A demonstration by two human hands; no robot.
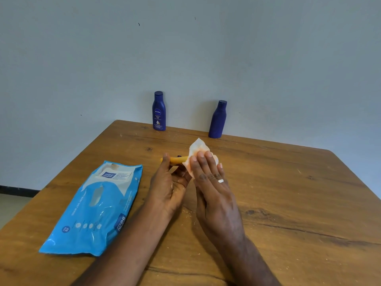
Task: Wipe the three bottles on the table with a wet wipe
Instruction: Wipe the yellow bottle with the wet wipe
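My left hand (169, 186) grips a small orange bottle (178, 159), held on its side above the middle of the table. My right hand (210, 182) holds a white wet wipe (198, 147) wrapped over the bottle's right end, fingers curled over it. Much of the bottle is hidden by the wipe and my fingers. Two dark blue bottles stand upright at the table's far edge by the wall: one with a printed label (159, 111) on the left, a plain one (217, 119) on the right.
A blue wet wipe pack (97, 209) lies flat on the wooden table (288, 193) to the left of my arms. A pale wall rises right behind the far edge. The floor shows at the far left.
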